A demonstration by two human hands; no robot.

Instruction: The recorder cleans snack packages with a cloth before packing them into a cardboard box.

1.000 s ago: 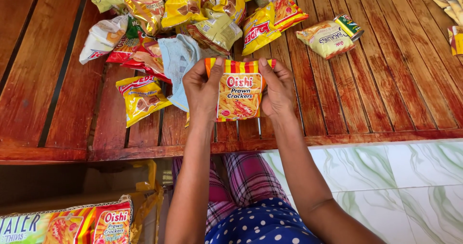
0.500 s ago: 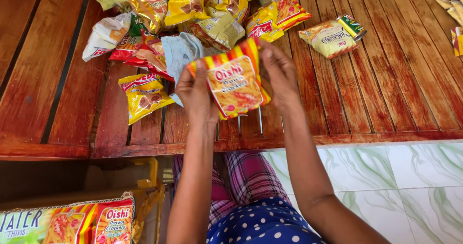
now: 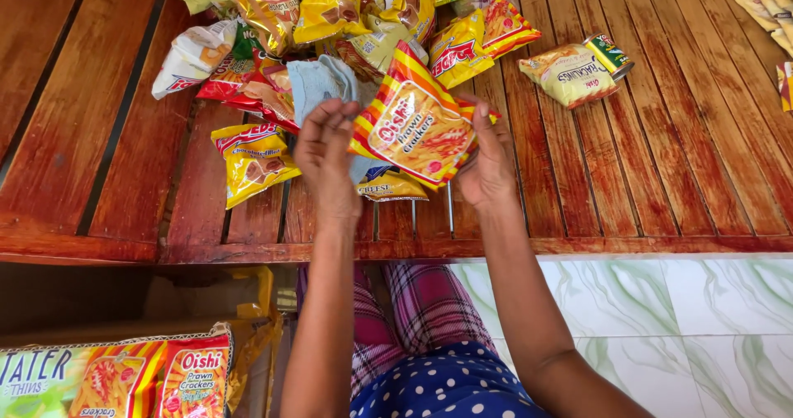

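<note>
My right hand (image 3: 487, 166) grips the right edge of an orange and yellow striped snack packet (image 3: 417, 129), held tilted above the wooden slatted table (image 3: 644, 178). My left hand (image 3: 326, 158) hangs just left of the packet with its fingers loosely apart and holds nothing. A light blue cloth (image 3: 322, 83) lies behind my left hand. Partly under the held packet sits a small yellow packet (image 3: 388, 188). Another yellow snack packet (image 3: 252, 158) lies on the table left of my left hand.
A heap of mixed snack packets (image 3: 330, 9) covers the table's far middle. A pale packet (image 3: 570, 73) and a small green can (image 3: 610, 54) lie to the right. More packets (image 3: 124, 377) stand below the table at lower left. A tiled floor (image 3: 661, 319) lies at lower right.
The packet has tilted and turned clockwise, from upright in both hands to slanted. My left hand has let go of it and moved left; my right hand keeps hold.
</note>
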